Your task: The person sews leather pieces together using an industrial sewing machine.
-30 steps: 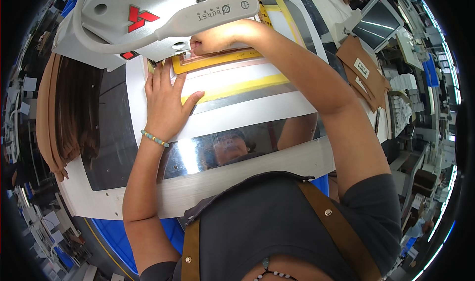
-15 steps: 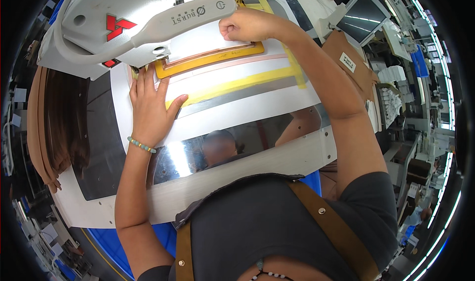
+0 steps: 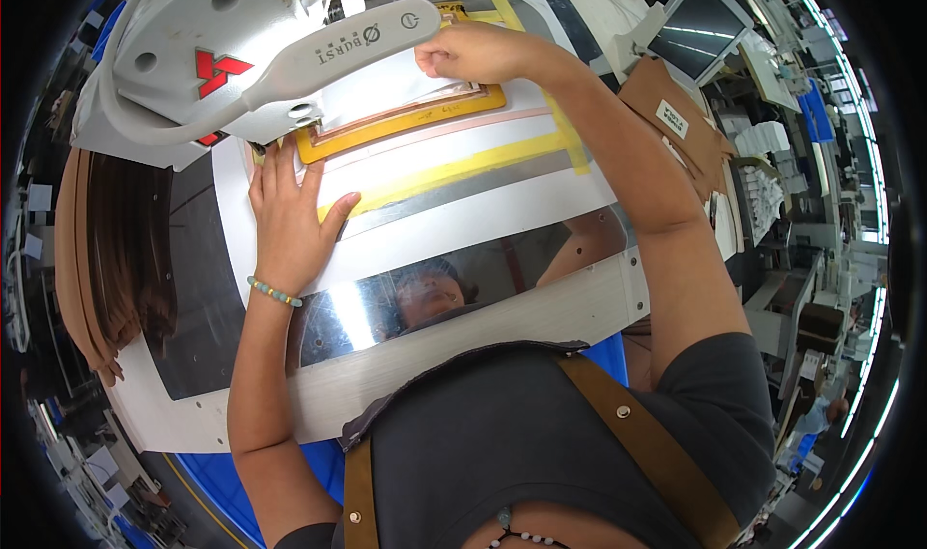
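Note:
My left hand (image 3: pixel 290 216) lies flat with its fingers spread on a white sheet (image 3: pixel 463 223). Its fingertips reach the left end of a yellow frame (image 3: pixel 406 122), beside the white sewing machine head (image 3: pixel 174 37). Over the frame's right part, my right hand (image 3: pixel 473 52) is closed with curled fingers. Whatever it may be pinching is hidden. A grey lamp (image 3: pixel 328 61) on a bent neck passes above the frame, its tip close to my right hand. Yellow tape (image 3: pixel 463 169) runs across the sheet in front of the frame.
A shiny metal plate (image 3: pixel 502 293) borders the near side of the table. Brown sheets (image 3: pixel 82 259) hang in a stack at the left. More brown pieces (image 3: pixel 686 148) lie beyond my right forearm, below a tilted screen (image 3: pixel 700 28).
The whole view has shifted slightly. Both hands keep nearly the same places on and over the frame, my left still flat and my right still closed.

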`<state>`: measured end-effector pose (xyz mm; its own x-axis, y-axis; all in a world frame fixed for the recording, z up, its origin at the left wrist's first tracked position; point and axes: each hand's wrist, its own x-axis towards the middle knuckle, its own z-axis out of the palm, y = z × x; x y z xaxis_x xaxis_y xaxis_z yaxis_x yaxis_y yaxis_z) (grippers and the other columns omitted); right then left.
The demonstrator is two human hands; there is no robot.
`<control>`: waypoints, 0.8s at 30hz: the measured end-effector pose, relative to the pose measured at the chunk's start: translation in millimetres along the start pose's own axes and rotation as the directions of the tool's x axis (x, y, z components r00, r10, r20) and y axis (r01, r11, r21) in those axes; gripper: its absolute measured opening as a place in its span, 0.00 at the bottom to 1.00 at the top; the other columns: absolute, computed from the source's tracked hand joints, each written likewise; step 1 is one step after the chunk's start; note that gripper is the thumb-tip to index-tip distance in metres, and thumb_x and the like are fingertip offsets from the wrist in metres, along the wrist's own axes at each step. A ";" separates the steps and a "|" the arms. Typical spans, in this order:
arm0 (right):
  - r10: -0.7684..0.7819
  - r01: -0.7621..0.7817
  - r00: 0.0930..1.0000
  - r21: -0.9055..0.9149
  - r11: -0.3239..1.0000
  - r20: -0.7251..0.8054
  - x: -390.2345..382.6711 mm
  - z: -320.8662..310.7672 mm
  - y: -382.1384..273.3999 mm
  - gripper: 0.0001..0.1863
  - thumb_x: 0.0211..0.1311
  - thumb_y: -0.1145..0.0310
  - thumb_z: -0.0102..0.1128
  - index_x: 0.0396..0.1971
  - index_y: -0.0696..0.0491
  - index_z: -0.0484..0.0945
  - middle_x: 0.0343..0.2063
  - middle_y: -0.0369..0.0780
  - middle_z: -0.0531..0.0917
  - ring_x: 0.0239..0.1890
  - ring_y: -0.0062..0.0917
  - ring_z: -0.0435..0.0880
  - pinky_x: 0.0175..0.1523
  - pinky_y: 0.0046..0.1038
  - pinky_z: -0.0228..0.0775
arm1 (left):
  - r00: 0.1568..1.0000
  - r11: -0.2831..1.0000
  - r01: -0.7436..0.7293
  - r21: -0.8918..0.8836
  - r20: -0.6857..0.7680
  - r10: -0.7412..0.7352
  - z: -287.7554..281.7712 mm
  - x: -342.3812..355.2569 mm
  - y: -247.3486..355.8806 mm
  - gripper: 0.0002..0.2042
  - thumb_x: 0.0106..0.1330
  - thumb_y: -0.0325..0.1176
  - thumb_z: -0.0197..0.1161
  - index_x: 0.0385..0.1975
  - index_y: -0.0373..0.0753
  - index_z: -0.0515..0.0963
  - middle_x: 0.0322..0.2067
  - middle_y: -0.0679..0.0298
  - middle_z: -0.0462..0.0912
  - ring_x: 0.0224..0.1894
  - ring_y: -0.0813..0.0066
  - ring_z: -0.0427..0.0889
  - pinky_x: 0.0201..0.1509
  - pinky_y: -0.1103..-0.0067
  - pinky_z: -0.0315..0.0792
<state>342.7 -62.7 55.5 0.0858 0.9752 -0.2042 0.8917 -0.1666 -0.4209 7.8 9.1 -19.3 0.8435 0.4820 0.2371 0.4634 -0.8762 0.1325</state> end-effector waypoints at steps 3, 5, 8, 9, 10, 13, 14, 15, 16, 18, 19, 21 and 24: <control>-0.036 0.035 0.999 -0.050 0.998 -0.031 -5.6 -5.3 3.6 0.02 0.67 0.71 0.63 0.35 0.51 0.83 0.21 0.36 0.80 0.29 0.24 0.80 0.39 0.32 0.71 | 1.000 1.000 -0.001 -0.012 -0.010 0.001 0.0 -0.6 -0.8 0.34 0.73 0.58 0.63 0.67 0.35 0.78 0.76 0.38 0.61 0.82 0.40 0.51 0.83 0.49 0.41; -0.069 0.068 0.997 -0.035 0.997 -0.023 -12.0 -9.2 9.3 0.02 0.67 0.72 0.64 0.34 0.53 0.82 0.19 0.36 0.76 0.25 0.22 0.77 0.36 0.30 0.67 | 1.000 1.000 -0.004 -0.016 -0.011 0.004 -1.5 -0.4 -0.5 0.34 0.73 0.58 0.63 0.67 0.35 0.78 0.76 0.38 0.61 0.82 0.41 0.51 0.83 0.49 0.41; -0.091 0.091 0.996 -0.046 0.995 0.011 -17.6 -9.2 14.7 0.01 0.64 0.75 0.67 0.33 0.54 0.83 0.19 0.35 0.78 0.25 0.21 0.77 0.35 0.29 0.67 | 1.000 1.000 -0.005 -0.017 -0.010 0.005 -1.5 -0.4 -0.7 0.34 0.73 0.59 0.63 0.67 0.35 0.78 0.76 0.39 0.61 0.82 0.41 0.51 0.83 0.49 0.41; -0.067 0.067 0.998 -0.004 0.998 -0.001 -20.1 -7.4 13.1 0.01 0.62 0.75 0.67 0.32 0.54 0.83 0.19 0.35 0.79 0.26 0.20 0.77 0.35 0.28 0.67 | 1.000 1.000 -0.003 -0.013 -0.009 0.003 -1.3 -0.6 -1.4 0.35 0.73 0.59 0.63 0.67 0.35 0.78 0.76 0.39 0.61 0.82 0.41 0.51 0.83 0.49 0.41; -0.043 0.043 0.999 0.038 0.998 -0.013 -21.8 -6.0 11.8 0.01 0.61 0.76 0.67 0.30 0.55 0.84 0.20 0.35 0.81 0.26 0.20 0.78 0.34 0.26 0.67 | 1.000 1.000 -0.002 -0.014 -0.010 0.001 -0.5 -0.9 -1.9 0.35 0.73 0.59 0.63 0.67 0.35 0.78 0.76 0.39 0.61 0.82 0.41 0.51 0.83 0.49 0.41; -0.041 0.041 0.999 0.010 0.999 -0.024 -22.4 -4.6 10.8 0.02 0.59 0.76 0.67 0.28 0.55 0.86 0.21 0.35 0.83 0.26 0.20 0.79 0.34 0.25 0.68 | 1.000 1.000 -0.002 -0.005 -0.017 0.002 0.7 -1.7 -2.0 0.35 0.73 0.60 0.63 0.67 0.35 0.78 0.76 0.39 0.61 0.82 0.41 0.50 0.83 0.48 0.41; -0.041 0.041 0.999 0.009 0.999 -0.025 -22.2 -6.0 10.3 0.02 0.59 0.76 0.67 0.28 0.55 0.86 0.21 0.35 0.83 0.26 0.20 0.79 0.34 0.25 0.68 | 1.000 1.000 0.001 -0.006 -0.011 -0.001 0.2 -1.5 -1.4 0.35 0.73 0.60 0.63 0.67 0.35 0.78 0.76 0.39 0.61 0.82 0.41 0.50 0.83 0.49 0.41; -0.039 0.039 0.999 0.014 0.999 0.013 -21.6 -8.5 9.2 0.02 0.59 0.76 0.66 0.29 0.55 0.86 0.22 0.35 0.84 0.27 0.20 0.81 0.35 0.26 0.69 | 1.000 1.000 0.005 -0.007 -0.006 -0.005 -0.2 -1.3 -1.0 0.35 0.73 0.60 0.62 0.67 0.35 0.78 0.76 0.39 0.61 0.82 0.41 0.50 0.83 0.49 0.41; -0.038 0.037 0.998 0.018 0.999 0.050 -20.7 -10.8 8.2 0.03 0.58 0.77 0.65 0.29 0.55 0.87 0.23 0.36 0.85 0.27 0.20 0.82 0.35 0.26 0.71 | 1.000 1.000 0.004 -0.007 -0.006 -0.004 -0.1 -1.1 -0.8 0.35 0.73 0.60 0.62 0.67 0.35 0.78 0.76 0.39 0.61 0.82 0.41 0.50 0.83 0.49 0.41; -0.028 0.030 0.996 -0.025 0.999 0.090 -16.4 -13.8 6.7 0.03 0.57 0.76 0.66 0.29 0.56 0.87 0.23 0.37 0.86 0.28 0.21 0.83 0.35 0.27 0.72 | 1.000 1.000 0.011 -0.010 -0.006 -0.011 0.4 -0.9 -0.8 0.35 0.73 0.60 0.62 0.67 0.35 0.78 0.77 0.39 0.61 0.82 0.41 0.50 0.83 0.49 0.41; -0.016 0.025 0.991 -0.068 0.997 0.130 -14.0 -14.2 5.9 0.03 0.56 0.76 0.67 0.29 0.56 0.87 0.24 0.38 0.87 0.28 0.22 0.84 0.35 0.28 0.73 | 1.000 1.000 0.011 -0.010 -0.006 -0.011 0.3 -0.8 -0.8 0.35 0.73 0.60 0.62 0.67 0.35 0.78 0.77 0.39 0.61 0.82 0.41 0.50 0.83 0.49 0.41; 0.013 0.003 0.991 -0.124 0.992 0.134 -10.0 -13.1 3.8 0.03 0.55 0.77 0.66 0.29 0.56 0.87 0.24 0.39 0.87 0.29 0.23 0.85 0.35 0.29 0.74 | 1.000 1.000 0.013 -0.006 0.005 -0.013 0.3 -0.9 -0.6 0.35 0.74 0.60 0.62 0.68 0.35 0.78 0.77 0.39 0.60 0.83 0.41 0.49 0.83 0.48 0.41; 0.070 -0.034 0.986 -0.229 0.973 0.151 -3.5 -10.2 -2.0 0.05 0.54 0.79 0.66 0.29 0.55 0.87 0.25 0.39 0.88 0.30 0.26 0.86 0.37 0.30 0.75 | 1.000 1.000 0.004 0.003 0.006 -0.004 -1.1 -0.3 -0.1 0.34 0.74 0.59 0.62 0.68 0.35 0.78 0.77 0.39 0.60 0.83 0.42 0.49 0.83 0.48 0.41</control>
<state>345.2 -64.3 66.1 0.0801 0.9278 -0.3645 0.9662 -0.1621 -0.2003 7.2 9.1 -18.3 0.8431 0.4855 0.2313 0.4676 -0.8742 0.1308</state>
